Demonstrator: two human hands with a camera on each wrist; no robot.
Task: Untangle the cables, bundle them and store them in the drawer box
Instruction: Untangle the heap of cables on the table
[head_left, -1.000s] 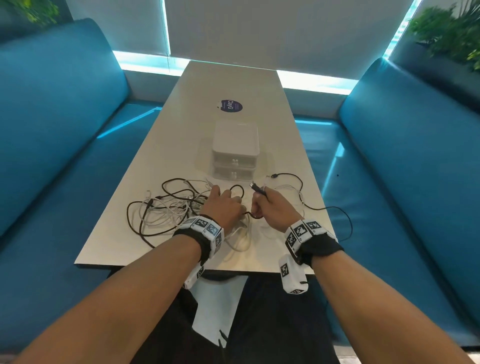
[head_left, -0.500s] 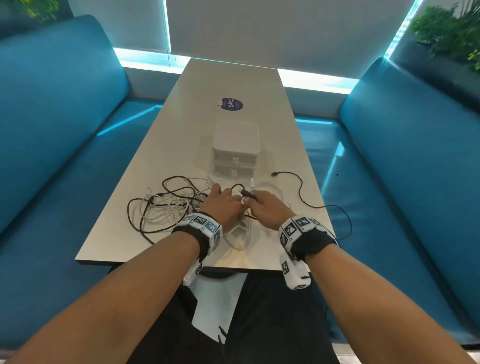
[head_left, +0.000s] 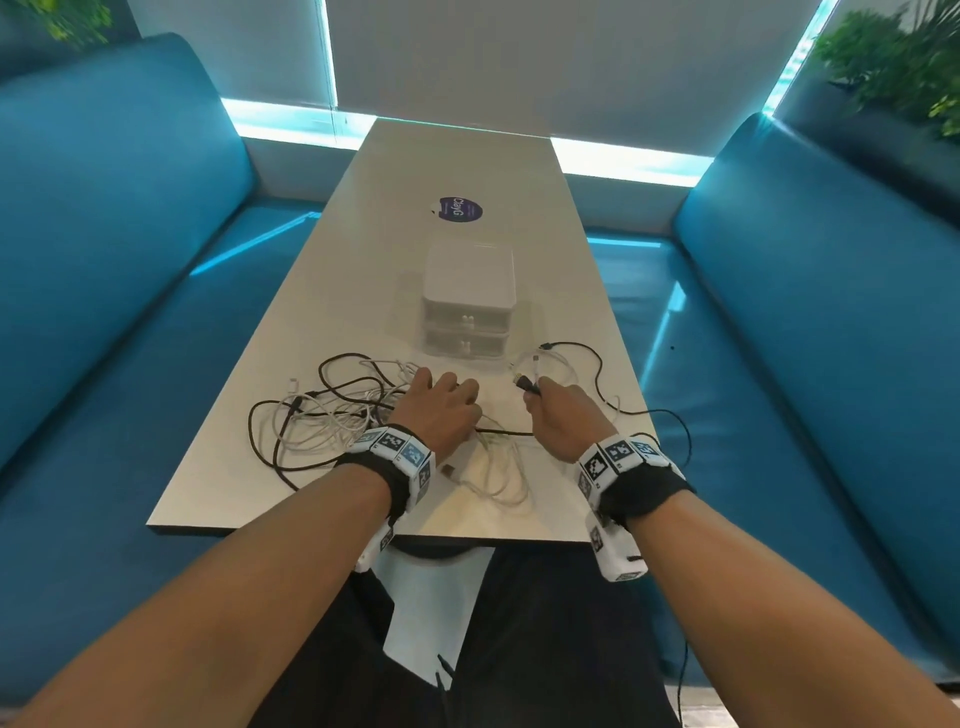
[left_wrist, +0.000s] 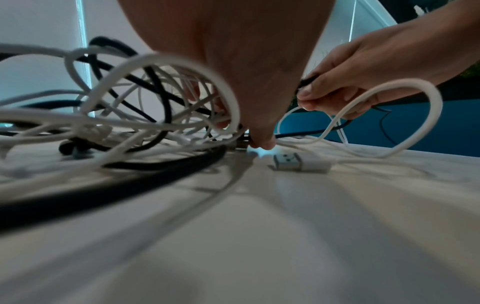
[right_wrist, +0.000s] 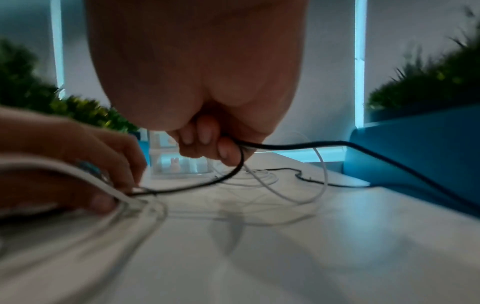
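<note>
A tangle of black and white cables (head_left: 332, 410) lies on the near left of the white table (head_left: 467, 161). My left hand (head_left: 441, 402) holds it down, fingers curled into the loops and thumb (left_wrist: 259, 142) pressing cables onto the tabletop. My right hand (head_left: 556, 413) grips a black cable (right_wrist: 298, 146) just behind its plug (head_left: 524, 383), lifted a little off the table. That cable stretches from my left thumb to the right hand, then loops right and hangs over the table edge. The white two-drawer box (head_left: 467, 306) stands behind the hands, both drawers closed.
A loose white USB plug (left_wrist: 298, 163) and white cable loops (head_left: 498, 478) lie near the front edge. A purple sticker (head_left: 457, 209) sits beyond the box. Blue benches (head_left: 104, 260) flank the table; plants (head_left: 893, 67) stand behind them.
Half a second ago my hands were touching above the tangle. The right hand has since drawn right with the black plug, pulling the black cable taut. The left hand stayed put.
</note>
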